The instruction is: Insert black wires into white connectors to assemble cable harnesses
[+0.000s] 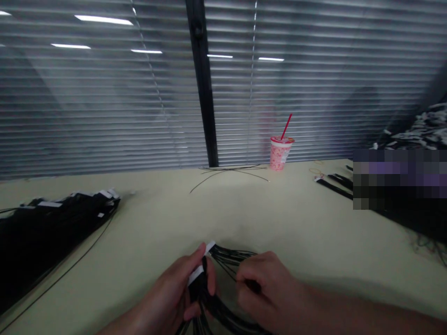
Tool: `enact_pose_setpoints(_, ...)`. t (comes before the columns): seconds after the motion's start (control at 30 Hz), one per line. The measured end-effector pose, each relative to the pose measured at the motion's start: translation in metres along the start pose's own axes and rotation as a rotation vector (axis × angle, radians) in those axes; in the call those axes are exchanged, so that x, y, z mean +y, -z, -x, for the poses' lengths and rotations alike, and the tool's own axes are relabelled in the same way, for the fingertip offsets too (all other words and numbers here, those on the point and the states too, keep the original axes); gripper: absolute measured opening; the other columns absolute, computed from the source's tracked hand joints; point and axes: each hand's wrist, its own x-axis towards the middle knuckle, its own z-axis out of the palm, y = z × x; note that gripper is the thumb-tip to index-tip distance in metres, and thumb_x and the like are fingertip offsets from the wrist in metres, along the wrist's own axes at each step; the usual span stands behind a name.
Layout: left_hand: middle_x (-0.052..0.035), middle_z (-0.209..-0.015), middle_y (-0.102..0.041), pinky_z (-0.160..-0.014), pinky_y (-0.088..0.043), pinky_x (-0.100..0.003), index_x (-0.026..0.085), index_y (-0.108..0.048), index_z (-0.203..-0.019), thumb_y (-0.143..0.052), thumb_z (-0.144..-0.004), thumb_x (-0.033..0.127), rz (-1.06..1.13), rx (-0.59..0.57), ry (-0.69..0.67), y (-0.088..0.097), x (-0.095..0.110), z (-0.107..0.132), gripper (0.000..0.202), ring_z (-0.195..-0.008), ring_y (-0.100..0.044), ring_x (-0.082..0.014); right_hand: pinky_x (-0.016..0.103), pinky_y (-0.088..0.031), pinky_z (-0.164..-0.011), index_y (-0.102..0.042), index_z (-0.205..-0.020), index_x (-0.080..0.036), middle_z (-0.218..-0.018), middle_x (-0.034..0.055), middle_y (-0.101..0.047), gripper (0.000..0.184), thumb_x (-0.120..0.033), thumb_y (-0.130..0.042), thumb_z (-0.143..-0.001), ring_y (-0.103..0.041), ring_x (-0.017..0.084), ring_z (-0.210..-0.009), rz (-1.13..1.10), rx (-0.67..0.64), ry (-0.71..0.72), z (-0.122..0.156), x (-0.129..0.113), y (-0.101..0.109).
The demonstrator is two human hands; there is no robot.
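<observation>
Two hands are shown at work at the near edge. By the left hand (179, 279), a black wire bundle (226, 311) is gripped just at its white band (196, 275), thumb against curled fingers, probably so that the wires are kept together at one end while their lengths are left to trail. Beside that thumb a second white-banded end (210, 247) is held, its strands fanned rightward behind the right hand (261, 284). There, thumb and forefinger are pressed together, and a thin strand (228, 272) appears to be pinched — the contact itself is hidden.

Farther off, a heap of black wires (45, 237) is laid at the left, and a darker pile (401, 228), partly pixelated, at the right; the middle of the pale table (223, 209) is perhaps left for handling. Some loose wires (228, 170) are lying by the blinds (139, 116), where a pink cup (278, 157) is stood — likely out of the elbows' way.
</observation>
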Motion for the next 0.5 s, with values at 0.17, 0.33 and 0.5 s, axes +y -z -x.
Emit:
enact_pose_setpoints(0.17, 0.002, -0.045, -0.042, -0.039, -0.018, -0.018, 0.013, -0.055, -0.055, -0.034, -0.081, 0.053, 0.028, -0.013, 0.0, 0.001, -0.0029, -0.0008, 0.052, -0.037, -0.028, -0.0048, 0.018, -0.024, -0.046, -0.038, -0.054, -0.015, -0.05, -0.005, -0.032, 0.012, -0.011, -0.04, -0.066, -0.03, 0.005, -0.046, 0.017, -0.001, -0.018, 0.0012, 0.0007, 0.0001)
enact_pose_setpoints(0.33, 0.0002, -0.05, -0.046, -0.042, -0.024, -0.018, 0.014, -0.054, -0.055, -0.036, -0.08, 0.053, 0.036, 0.007, 0.003, 0.0021, -0.0025, -0.0008, 0.05, -0.045, -0.038, -0.008, 0.017, -0.023, -0.046, -0.039, -0.056, -0.015, -0.05, -0.005, -0.033, 0.012, -0.013, -0.04, -0.068, -0.03, 0.005, -0.045, 0.001, -0.013, -0.043, 0.0, 0.001, 0.0018)
enact_pose_setpoints(0.5, 0.0017, -0.047, -0.044, -0.04, -0.023, -0.018, 0.014, -0.055, -0.056, -0.036, -0.08, 0.053, 0.036, -0.017, -0.016, 0.0059, -0.0068, -0.0047, 0.05, -0.039, -0.031, -0.0062, 0.018, -0.022, -0.047, -0.039, -0.055, -0.015, -0.05, -0.0046, -0.036, 0.012, -0.013, -0.041, -0.067, -0.03, 0.005, -0.046, 0.015, 0.014, -0.076, 0.0007, 0.0, 0.0012)
